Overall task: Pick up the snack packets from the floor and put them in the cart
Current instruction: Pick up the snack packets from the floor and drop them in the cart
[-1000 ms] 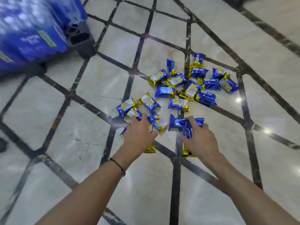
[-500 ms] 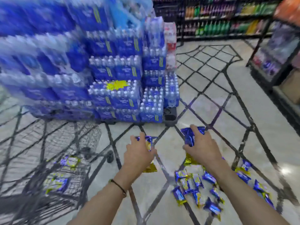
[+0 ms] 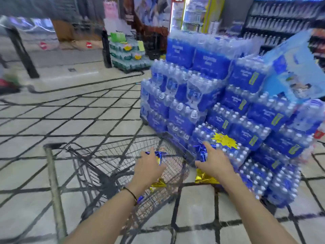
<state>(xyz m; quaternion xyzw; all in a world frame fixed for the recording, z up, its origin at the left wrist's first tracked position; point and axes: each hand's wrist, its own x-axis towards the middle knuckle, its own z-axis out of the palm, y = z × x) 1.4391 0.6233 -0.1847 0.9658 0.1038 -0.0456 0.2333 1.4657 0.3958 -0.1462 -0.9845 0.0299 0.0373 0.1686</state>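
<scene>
My left hand (image 3: 148,169) grips blue and gold snack packets (image 3: 158,154) and hangs over the wire basket of the shopping cart (image 3: 52,173). My right hand (image 3: 216,162) is closed on another bunch of blue and gold snack packets (image 3: 202,153), just right of the cart's front rim and short of the basket. Gold packet ends stick out below both hands. What lies in the cart's bottom is blurred; a blue scrap shows near my left wrist.
A tall stack of shrink-wrapped blue water bottle packs (image 3: 228,106) stands right beside the cart, close to my right hand. A second pallet of green-labelled bottles (image 3: 128,53) sits farther back. Drink shelves (image 3: 281,20) line the far right. Tiled floor spreads to the left.
I have turned from the packets on the floor to the cart. Both hands, packets in them, have risen and swung left; the left one is now over the basket.
</scene>
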